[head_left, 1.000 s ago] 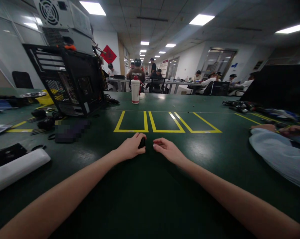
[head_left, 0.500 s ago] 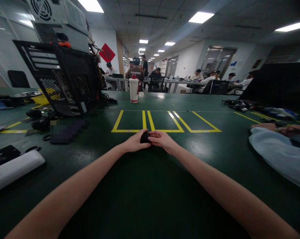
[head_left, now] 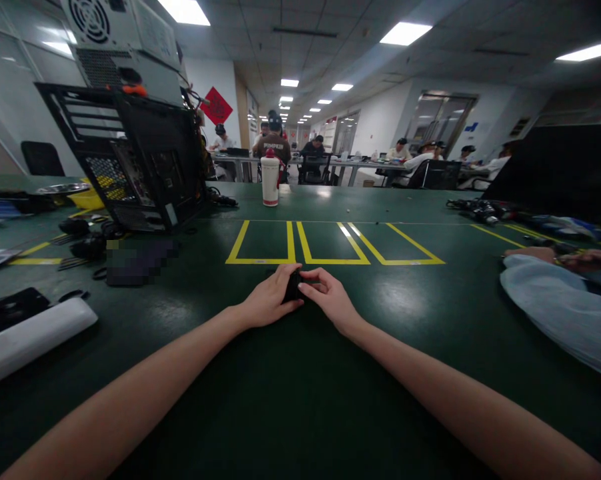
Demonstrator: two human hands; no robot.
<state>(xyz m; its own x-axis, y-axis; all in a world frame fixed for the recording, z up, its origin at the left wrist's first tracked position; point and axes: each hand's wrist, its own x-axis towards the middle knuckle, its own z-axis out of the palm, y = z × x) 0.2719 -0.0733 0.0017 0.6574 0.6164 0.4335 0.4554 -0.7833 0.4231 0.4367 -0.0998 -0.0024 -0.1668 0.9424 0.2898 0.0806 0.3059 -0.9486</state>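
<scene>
Watching from the head view, I see the left hand curled over a black piece, thumb on the near side and fingers over the far side, holding it low over the desk, just short of the yellow tape. The right hand is half closed, thumb and fingertips at the piece's right edge; whether it grips or only touches, I can't tell. Most of the piece is covered, so a poor hold could go unnoticed. If the right hand pulled or twisted against a loose left, the piece might pop free and skid over that glossy top. A careless reach forward could tip the cup, upright beyond the tape. To its left, a silver box sits on the case; a bump there might bring it down.
</scene>
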